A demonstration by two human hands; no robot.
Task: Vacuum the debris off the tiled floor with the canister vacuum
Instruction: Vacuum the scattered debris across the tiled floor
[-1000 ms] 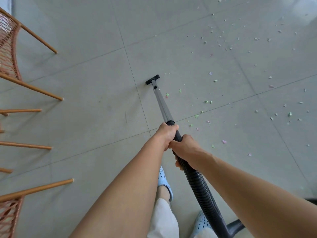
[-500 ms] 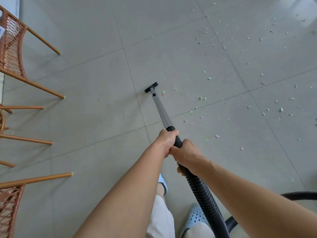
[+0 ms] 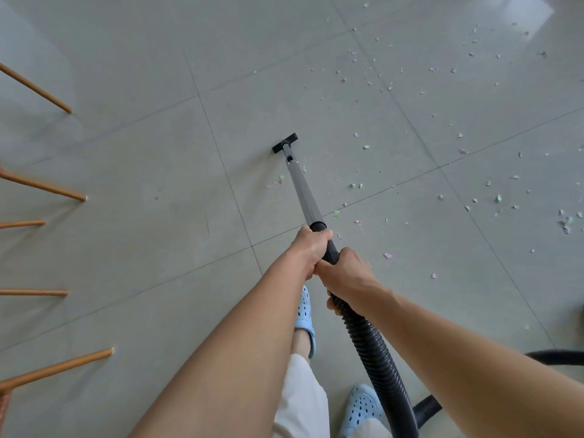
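I hold the vacuum's grey wand (image 3: 301, 188) out ahead of me with both hands. My left hand (image 3: 311, 248) grips the black handle just below the wand's collar. Right behind it, my right hand (image 3: 346, 278) grips the handle where the ribbed black hose (image 3: 376, 358) begins. The small black floor nozzle (image 3: 285, 142) rests on the grey tiled floor (image 3: 142, 191). Several green, pink and white paper scraps (image 3: 366, 147) lie to the right of the nozzle, a few (image 3: 281, 178) beside the wand. The canister is out of view.
Orange chair legs (image 3: 44, 186) stick in from the left edge. The hose loops back along the floor at the lower right (image 3: 556, 357). My feet in light blue clogs (image 3: 360, 407) stand below my arms. More scraps scatter toward the far right (image 3: 565, 224).
The view swung right, so the chairs' woven seats left the frame. The nozzle moved forward, past the green scraps that lay beside it. Both hands keep the same grip.
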